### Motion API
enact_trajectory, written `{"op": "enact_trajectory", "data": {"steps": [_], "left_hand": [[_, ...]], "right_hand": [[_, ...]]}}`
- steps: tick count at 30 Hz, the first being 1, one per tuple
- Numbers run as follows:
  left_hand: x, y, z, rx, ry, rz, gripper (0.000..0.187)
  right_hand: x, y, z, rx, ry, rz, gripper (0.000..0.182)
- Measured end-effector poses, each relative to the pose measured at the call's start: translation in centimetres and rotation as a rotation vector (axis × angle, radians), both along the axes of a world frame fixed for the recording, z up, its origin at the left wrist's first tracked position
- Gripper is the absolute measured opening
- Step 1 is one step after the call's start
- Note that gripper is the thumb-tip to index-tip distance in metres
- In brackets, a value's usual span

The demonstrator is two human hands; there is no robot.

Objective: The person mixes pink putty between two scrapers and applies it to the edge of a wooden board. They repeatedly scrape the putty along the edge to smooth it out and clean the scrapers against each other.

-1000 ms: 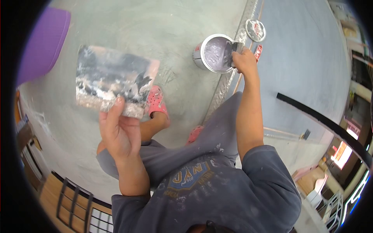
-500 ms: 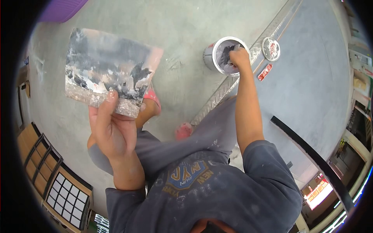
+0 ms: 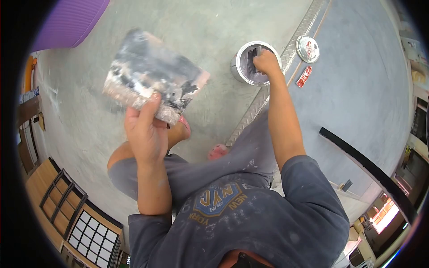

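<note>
My left hand pinches a flat putty-smeared board by its lower edge, thumb on the near face. Grey, white and black smears cover that face, and the board is a little blurred. My right hand is closed at the mouth of an open metal can on the floor. From this fist a dark putty knife reaches down into the can; its handle is hidden by my fingers. Greyish paste coats the inside of the can.
A round lid and a small red-and-white piece lie right of the can, past a metal tread strip. A purple tub stands at upper left. A black bar crosses the right side. Gridded panels are at lower left.
The board in my left hand has moved right and tilted clockwise. My right hand stays at the can, with the knife inside it. The whole view has shifted slightly.
</note>
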State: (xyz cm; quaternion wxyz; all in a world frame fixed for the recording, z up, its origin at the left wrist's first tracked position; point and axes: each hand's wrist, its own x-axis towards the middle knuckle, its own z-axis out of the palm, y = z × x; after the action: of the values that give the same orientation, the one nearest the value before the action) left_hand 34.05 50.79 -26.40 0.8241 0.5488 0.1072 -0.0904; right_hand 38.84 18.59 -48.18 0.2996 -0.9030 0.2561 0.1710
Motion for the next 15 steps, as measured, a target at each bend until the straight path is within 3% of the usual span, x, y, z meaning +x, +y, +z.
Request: {"op": "enact_trajectory", "data": {"steps": [1,2,9,12,15], "left_hand": [[0.2,-0.2,-0.5,0.025,-0.009,-0.033,0.032],[0.5,-0.8,-0.9,0.105,-0.023,-0.02,0.031],[4.3,-3.7,-0.3,0.124,0.151,-0.34,0.035],[4.8,-5.6,-0.5,-0.067,0.203,-0.548,0.047],[4.4,-7.1,-0.8,-0.228,0.229,-0.686,0.053]], "right_hand": [[-0.2,-0.5,-0.3,-0.071,-0.028,0.047,0.029],[-1.5,0.2,2.8,-0.058,-0.108,-0.089,0.033],[-10.2,0.4,13.2,0.201,-0.538,-0.188,0.031],[-12.8,1.9,17.3,0.24,-0.633,-0.28,0.026],[-13.9,4.1,18.7,0.264,-1.103,-0.132,0.024]]}}
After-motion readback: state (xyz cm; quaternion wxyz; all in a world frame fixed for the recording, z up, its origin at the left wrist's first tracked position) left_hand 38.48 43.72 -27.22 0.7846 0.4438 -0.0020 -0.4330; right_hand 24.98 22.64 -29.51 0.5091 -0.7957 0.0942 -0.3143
